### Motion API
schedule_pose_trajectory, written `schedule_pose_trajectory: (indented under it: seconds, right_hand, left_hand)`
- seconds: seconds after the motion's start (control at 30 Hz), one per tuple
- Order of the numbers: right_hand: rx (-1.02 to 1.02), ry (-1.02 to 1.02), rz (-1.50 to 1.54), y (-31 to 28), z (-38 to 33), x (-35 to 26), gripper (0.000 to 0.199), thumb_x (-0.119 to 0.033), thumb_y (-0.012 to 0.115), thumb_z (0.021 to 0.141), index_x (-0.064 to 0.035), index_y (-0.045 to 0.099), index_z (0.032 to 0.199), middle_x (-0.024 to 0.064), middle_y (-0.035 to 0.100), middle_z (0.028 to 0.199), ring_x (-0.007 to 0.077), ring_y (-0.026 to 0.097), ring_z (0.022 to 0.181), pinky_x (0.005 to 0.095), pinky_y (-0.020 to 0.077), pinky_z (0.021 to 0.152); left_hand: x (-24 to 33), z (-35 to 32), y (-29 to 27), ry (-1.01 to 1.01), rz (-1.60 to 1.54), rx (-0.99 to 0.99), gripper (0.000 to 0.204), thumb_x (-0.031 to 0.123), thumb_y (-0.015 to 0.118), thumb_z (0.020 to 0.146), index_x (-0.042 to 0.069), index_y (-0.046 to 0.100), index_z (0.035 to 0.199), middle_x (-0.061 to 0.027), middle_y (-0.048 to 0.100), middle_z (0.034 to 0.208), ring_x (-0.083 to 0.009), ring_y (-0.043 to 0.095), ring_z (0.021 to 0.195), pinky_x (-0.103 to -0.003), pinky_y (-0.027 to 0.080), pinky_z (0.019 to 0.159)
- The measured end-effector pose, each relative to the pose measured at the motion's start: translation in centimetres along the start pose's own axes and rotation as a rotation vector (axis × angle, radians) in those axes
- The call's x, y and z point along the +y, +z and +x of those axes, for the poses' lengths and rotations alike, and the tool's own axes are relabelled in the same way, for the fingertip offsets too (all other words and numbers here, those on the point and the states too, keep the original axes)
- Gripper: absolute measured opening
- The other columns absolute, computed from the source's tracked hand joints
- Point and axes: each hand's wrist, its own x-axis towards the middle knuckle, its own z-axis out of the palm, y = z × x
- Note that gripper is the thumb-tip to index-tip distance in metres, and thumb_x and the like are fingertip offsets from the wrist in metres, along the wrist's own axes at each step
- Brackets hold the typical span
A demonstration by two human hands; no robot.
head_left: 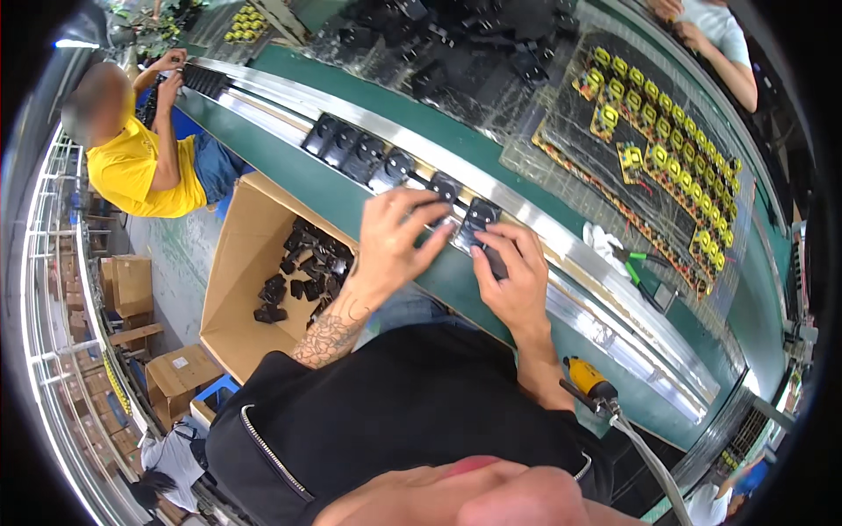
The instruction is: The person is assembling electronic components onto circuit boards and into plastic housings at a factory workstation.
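Green conveyor bench [386, 219], both hands [396, 235] [513, 273] pinching black housing [478, 221]

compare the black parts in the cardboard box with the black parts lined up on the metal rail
The black parts in the cardboard box lie jumbled in a loose pile; the black parts on the metal rail sit side by side in a neat row. Box parts lie untouched; both hands touch rail parts. Both look like black plastic housings.

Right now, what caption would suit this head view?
Both hands, left and right, set a black plastic housing on the metal rail.
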Motion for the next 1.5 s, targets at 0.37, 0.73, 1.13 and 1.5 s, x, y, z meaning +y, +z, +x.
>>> schedule_pose_trajectory:
  seconds: [0.37,0.73,1.13,1.5]
  right_hand:
    - [-0.215,-0.173,0.160,5.3,2.7,-2.1,0.029,-0.003,0.070,0.079,-0.0029,0.069,0.108,0.0144,0.065,0.123,0.0280,0.063,0.111,0.0328,0.0497,0.093]
    - [-0.098,-0.057,0.066,6.0,2.0,-1.1,0.014,-0.001,0.067,0.079,-0.0046,0.070,0.092,0.0076,0.066,0.089,0.0240,0.059,0.083,0.0332,0.0484,0.079]
    - [0.058,-0.423,-0.274,9.3,1.5,-0.4,0.009,-0.004,0.066,0.082,-0.0081,0.069,0.090,0.0045,0.065,0.084,0.0236,0.056,0.077,0.0341,0.0461,0.072]
    - [0.108,-0.412,-0.452,12.8,1.9,-1.9,0.007,-0.004,0.066,0.081,-0.0091,0.068,0.086,0.0017,0.061,0.077,0.0224,0.052,0.068,0.0338,0.0447,0.069]
  left_hand:
    - [-4.0,-4.7,-3.4,-0.152,-0.113,0.254,0.020,0.005,0.074,0.078,0.009,0.073,0.098,-0.0032,0.067,0.098,-0.0199,0.059,0.087,-0.031,0.049,0.078]
    - [-16.6,-21.5,-11.7,-0.978,0.194,0.234,0.027,0.013,0.068,0.080,0.002,0.068,0.105,-0.0098,0.069,0.096,-0.0265,0.062,0.083,-0.034,0.051,0.076]
    - [-17.1,-50.9,-2.6,-1.781,-0.104,-0.019,0.055,0.032,0.081,0.069,0.004,0.067,0.114,-0.0111,0.070,0.102,-0.0275,0.066,0.091,-0.033,0.053,0.085]
    - [-21.8,-44.0,-1.4,-2.040,-0.555,0.296,0.055,0.038,0.070,0.085,0.000,0.062,0.124,-0.0145,0.067,0.117,-0.0285,0.063,0.108,-0.036,0.054,0.085]
